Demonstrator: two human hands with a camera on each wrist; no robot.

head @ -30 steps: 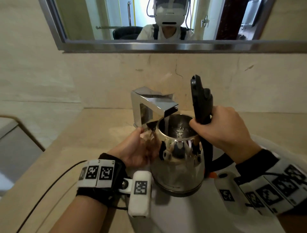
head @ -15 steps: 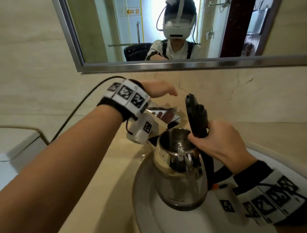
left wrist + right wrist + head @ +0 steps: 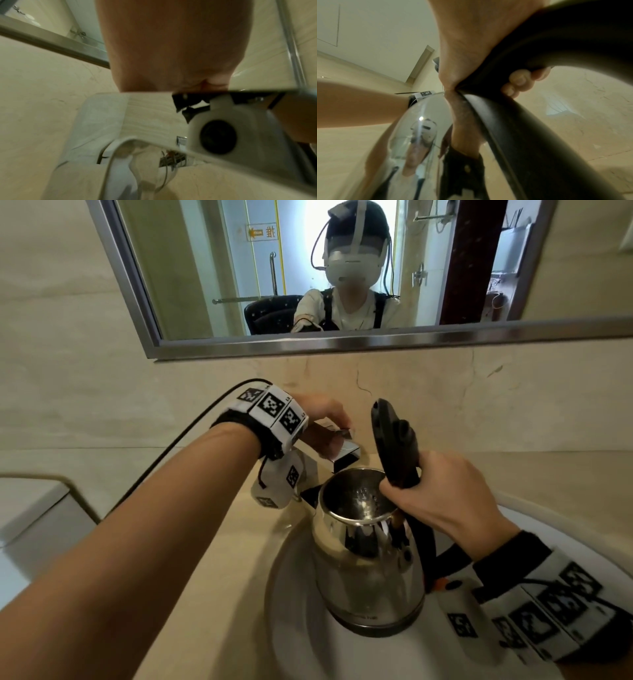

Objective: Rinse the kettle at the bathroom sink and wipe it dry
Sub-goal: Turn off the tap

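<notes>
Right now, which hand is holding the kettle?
The right hand, wrapped round the kettle's black handle. The left hand rests on the faucet instead.

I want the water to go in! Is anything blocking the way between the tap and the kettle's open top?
Nothing visible does. The lid stands flipped up, the kettle mouth sits open below the tap, and the left hand rests on top of the tap.

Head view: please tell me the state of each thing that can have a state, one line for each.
kettle: upright over the sink, held under the spout
kettle lid: open, standing up
faucet: no stream visible
left hand: resting on the faucet lever
right hand: grips the kettle handle
sink: basin white, kettle over it
</notes>
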